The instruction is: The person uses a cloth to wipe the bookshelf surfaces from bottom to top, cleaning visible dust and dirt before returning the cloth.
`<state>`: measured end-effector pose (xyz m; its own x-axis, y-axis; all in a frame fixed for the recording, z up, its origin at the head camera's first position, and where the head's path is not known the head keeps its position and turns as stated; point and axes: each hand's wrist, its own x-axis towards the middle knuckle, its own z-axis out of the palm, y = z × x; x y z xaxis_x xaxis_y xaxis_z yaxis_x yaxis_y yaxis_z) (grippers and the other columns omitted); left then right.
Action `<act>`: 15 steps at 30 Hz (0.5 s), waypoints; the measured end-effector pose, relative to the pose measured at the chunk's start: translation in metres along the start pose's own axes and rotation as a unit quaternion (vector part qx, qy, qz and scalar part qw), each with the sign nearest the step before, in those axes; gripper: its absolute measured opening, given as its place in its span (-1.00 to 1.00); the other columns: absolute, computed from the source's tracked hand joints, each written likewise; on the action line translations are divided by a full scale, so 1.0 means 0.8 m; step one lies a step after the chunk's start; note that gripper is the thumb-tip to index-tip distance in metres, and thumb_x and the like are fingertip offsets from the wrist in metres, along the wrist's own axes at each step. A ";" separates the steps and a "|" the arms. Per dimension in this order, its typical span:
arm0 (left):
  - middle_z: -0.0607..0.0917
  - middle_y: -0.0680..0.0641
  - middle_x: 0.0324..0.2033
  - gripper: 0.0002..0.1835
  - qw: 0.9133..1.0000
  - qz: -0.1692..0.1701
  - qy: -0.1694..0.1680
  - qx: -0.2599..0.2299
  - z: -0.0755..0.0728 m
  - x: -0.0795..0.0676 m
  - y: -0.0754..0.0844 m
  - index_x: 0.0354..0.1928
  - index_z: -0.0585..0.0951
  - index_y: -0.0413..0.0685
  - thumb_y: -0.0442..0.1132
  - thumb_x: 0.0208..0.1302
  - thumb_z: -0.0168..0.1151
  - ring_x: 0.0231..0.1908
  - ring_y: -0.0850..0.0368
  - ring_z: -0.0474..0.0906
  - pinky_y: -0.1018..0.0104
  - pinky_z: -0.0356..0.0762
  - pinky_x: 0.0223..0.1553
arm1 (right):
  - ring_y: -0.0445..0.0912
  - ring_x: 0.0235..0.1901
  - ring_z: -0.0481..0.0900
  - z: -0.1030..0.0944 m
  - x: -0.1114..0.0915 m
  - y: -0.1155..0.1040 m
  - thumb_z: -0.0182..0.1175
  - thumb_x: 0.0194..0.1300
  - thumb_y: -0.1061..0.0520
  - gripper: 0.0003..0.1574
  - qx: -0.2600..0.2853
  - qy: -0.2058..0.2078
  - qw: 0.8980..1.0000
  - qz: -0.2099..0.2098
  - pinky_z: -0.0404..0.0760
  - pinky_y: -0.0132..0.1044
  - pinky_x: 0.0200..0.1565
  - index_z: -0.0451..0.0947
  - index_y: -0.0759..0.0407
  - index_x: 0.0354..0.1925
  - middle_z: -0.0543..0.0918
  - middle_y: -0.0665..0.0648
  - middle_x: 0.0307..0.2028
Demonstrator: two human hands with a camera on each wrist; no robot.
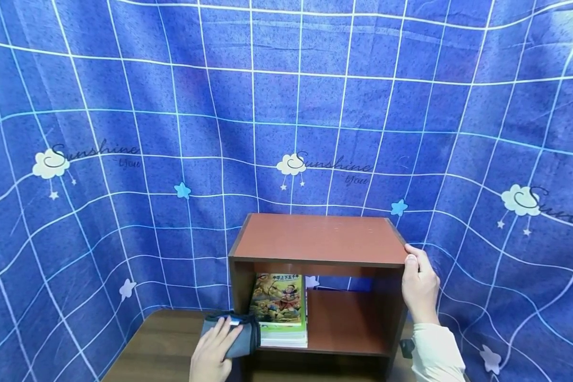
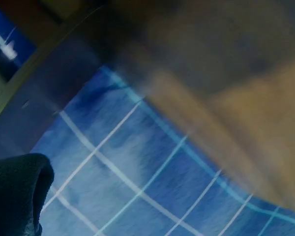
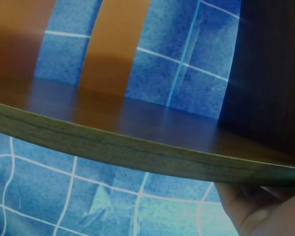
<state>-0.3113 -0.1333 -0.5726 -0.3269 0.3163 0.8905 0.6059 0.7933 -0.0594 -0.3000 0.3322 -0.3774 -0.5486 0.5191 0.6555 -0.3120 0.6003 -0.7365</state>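
Observation:
A small brown shelf (image 1: 315, 239) with a reddish top stands in the middle of the head view. At its left front edge my left hand (image 1: 215, 347) holds a folded grey-blue cloth (image 1: 241, 342), fingers spread over its face. The dark cloth (image 2: 14, 194) also shows at the lower left of the left wrist view, where the hand itself is out of sight. My right hand (image 1: 420, 286) grips the upper right front corner of the shelf. In the right wrist view, part of that hand (image 3: 265, 211) shows below the side panel's edge (image 3: 113, 146).
A stack of books (image 1: 279, 307) with a colourful cover lies in the shelf's left part. Below and around the shelf is a brown wooden tabletop (image 1: 162, 339). A blue checked curtain (image 1: 286, 106) hangs close behind and on both sides.

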 end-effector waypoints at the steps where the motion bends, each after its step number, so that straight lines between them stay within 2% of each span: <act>1: 0.72 -0.17 0.05 -0.17 1.000 0.007 -0.015 0.006 0.001 -0.008 -0.002 0.09 0.72 0.12 -0.33 -0.50 0.07 0.03 -0.16 0.64 0.28 0.17 0.29 | 0.27 0.18 0.51 0.000 0.000 0.000 -0.09 0.53 0.03 -0.52 0.000 0.000 1.000 0.001 0.41 0.17 0.10 0.64 0.15 0.17 0.62 0.23 0.18; 4: 0.75 -0.09 -0.01 -0.21 0.996 0.017 -0.088 0.027 0.001 -0.026 -0.005 0.02 0.73 0.16 -0.26 -0.58 0.24 0.01 -0.07 0.65 0.21 0.31 0.14 | 0.26 0.19 0.51 -0.001 0.001 0.000 -0.10 0.53 0.02 -0.51 0.000 0.000 1.000 0.005 0.41 0.17 0.10 0.64 0.14 0.17 0.62 0.22 0.19; 6: 0.75 -0.05 -0.03 -0.24 0.988 0.017 -0.150 0.036 -0.001 -0.034 -0.005 0.00 0.72 0.15 -0.19 -0.57 0.33 0.01 -0.03 0.64 0.15 0.41 0.04 | 0.25 0.19 0.51 -0.001 0.001 0.000 -0.10 0.53 0.02 -0.51 0.000 0.000 1.000 0.005 0.41 0.16 0.10 0.64 0.14 0.17 0.63 0.22 0.19; 10: 0.74 -0.05 -0.02 -0.31 0.965 -0.013 -0.263 0.022 -0.004 -0.037 0.000 0.01 0.73 0.15 -0.18 -0.45 0.43 0.03 -0.02 0.64 0.01 0.53 -0.03 | 0.23 0.19 0.52 -0.001 0.002 0.001 -0.10 0.53 0.02 -0.51 -0.002 0.002 1.000 0.006 0.41 0.15 0.11 0.64 0.14 0.17 0.63 0.20 0.19; 13: 0.75 -0.07 -0.03 -0.37 0.946 -0.061 -0.319 -0.011 -0.003 -0.034 0.005 -0.01 0.75 0.17 -0.27 -0.37 0.43 0.03 -0.07 0.65 -0.10 0.52 0.00 | 0.22 0.19 0.52 -0.001 0.003 0.000 -0.09 0.54 0.02 -0.51 -0.002 0.001 1.000 0.007 0.41 0.15 0.12 0.64 0.13 0.18 0.63 0.19 0.19; 15: 0.75 -0.07 -0.04 -0.42 0.929 -0.094 -0.355 -0.034 0.002 -0.035 0.008 -0.03 0.77 0.16 -0.27 -0.29 0.44 0.03 -0.13 0.64 -0.19 0.48 0.02 | 0.22 0.19 0.52 -0.001 0.003 0.000 -0.09 0.54 0.01 -0.51 -0.002 -0.001 1.000 0.010 0.41 0.16 0.13 0.64 0.12 0.18 0.63 0.19 0.19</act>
<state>-0.2995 -0.1365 -0.5985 -0.8133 0.4582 0.3587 0.5264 0.8420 0.1179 -0.3007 0.3337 -0.3753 -0.5558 0.5304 0.6401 -0.2976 0.5920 -0.7490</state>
